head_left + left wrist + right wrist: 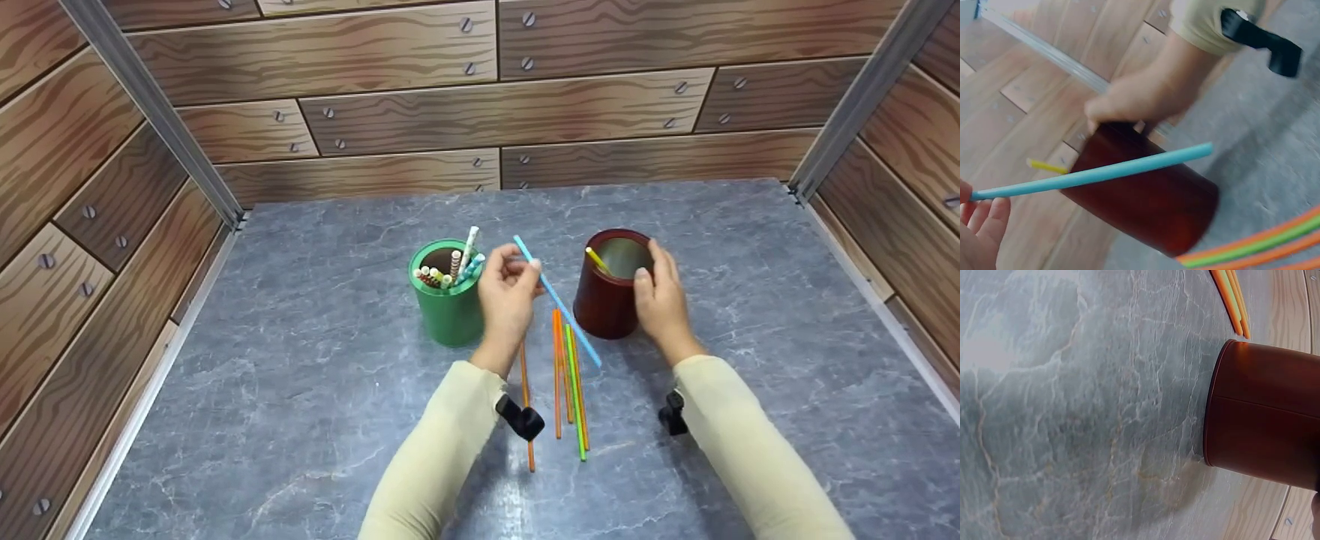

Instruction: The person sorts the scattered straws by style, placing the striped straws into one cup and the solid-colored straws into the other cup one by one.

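Observation:
My left hand [510, 296] pinches a light blue straw [559, 304] near its upper part, between the two cups. The straw slants down to the right, passing in front of the dark red cup [604, 307] in the head view. My right hand [666, 304] grips that cup at the right side of its rim. A yellow straw [598, 259] leans inside it, its end poking over the rim. In the left wrist view, the blue straw [1123, 170] crosses the cup's side. Only the cup's lower wall [1264, 410] shows in the right wrist view; most of the hand is hidden there.
A green cup [450, 319] holding several patterned straws [469, 244] stands left of my left hand. Several orange straws [557, 390] and a green straw [576, 405] lie on the grey marbled table [300, 360]. Another orange straw [525, 375] lies by my left wrist. Wood-patterned walls [397, 127] enclose the table.

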`<state>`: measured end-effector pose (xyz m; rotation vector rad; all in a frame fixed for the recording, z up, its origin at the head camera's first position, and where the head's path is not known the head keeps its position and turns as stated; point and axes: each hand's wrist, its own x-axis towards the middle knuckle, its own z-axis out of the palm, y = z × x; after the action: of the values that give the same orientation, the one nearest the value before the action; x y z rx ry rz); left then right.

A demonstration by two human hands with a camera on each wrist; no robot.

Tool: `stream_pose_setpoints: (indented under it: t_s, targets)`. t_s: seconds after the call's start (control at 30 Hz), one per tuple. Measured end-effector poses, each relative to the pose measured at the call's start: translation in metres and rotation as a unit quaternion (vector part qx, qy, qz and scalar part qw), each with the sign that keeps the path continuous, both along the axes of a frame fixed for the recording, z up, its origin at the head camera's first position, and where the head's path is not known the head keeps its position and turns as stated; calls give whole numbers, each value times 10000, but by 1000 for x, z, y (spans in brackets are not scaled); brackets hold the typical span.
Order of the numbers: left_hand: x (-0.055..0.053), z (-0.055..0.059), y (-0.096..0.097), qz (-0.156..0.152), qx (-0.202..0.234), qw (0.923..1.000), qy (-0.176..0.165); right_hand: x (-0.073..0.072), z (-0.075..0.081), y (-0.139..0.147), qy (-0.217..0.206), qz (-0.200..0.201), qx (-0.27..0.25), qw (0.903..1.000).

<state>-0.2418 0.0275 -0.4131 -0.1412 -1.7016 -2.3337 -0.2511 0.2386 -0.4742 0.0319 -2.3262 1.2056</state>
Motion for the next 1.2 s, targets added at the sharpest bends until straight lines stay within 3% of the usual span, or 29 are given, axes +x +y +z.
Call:
stream_pose_setpoints:
  t_s: [0.3,0.53,0.67,0.9,1.2]
  targets:
    - [6,28,3,379,818,9921,874,0,1,0,-109,-60,-7,9999]
    - [11,35,6,521,1240,9847,1106,1,1,-1,-153,-26,8,9999]
    - [13,33,11,435,1273,9832,1231,1,0,-1,-101,-33,-2,9999]
    - [14,18,22,255,1099,9821,1507,1,0,-2,58,47,-33,10000]
    - [10,3,28,445,535,9840,1638,1,2,-1,-21,35,-37,10000]
